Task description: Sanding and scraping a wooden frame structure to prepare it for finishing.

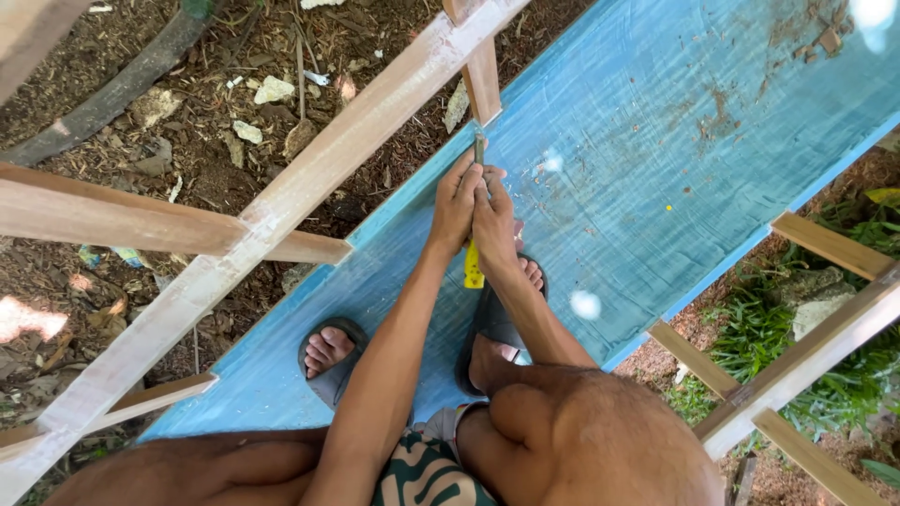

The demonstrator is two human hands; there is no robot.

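Note:
I squat on a long blue panel (pixel 656 150) laid across a wooden frame. My left hand (pixel 455 206) and my right hand (pixel 494 223) are pressed together around a slim tool (pixel 473 270) with a yellow handle. Its grey metal end (pixel 479 148) sticks out above my fingers. That end lies at the panel's left edge, just under a short upright wooden piece (pixel 482 80). The hands hide the middle of the tool. My feet in dark sandals (pixel 330 354) rest on the panel below the hands.
A long pale wooden beam (pixel 309 178) runs diagonally along the panel's left edge, with cross pieces (pixel 122 217) joining it. More wooden slats (pixel 825 245) stick out on the right. Below the frame lie bare soil, dry leaves, stones and green grass (pixel 844 309).

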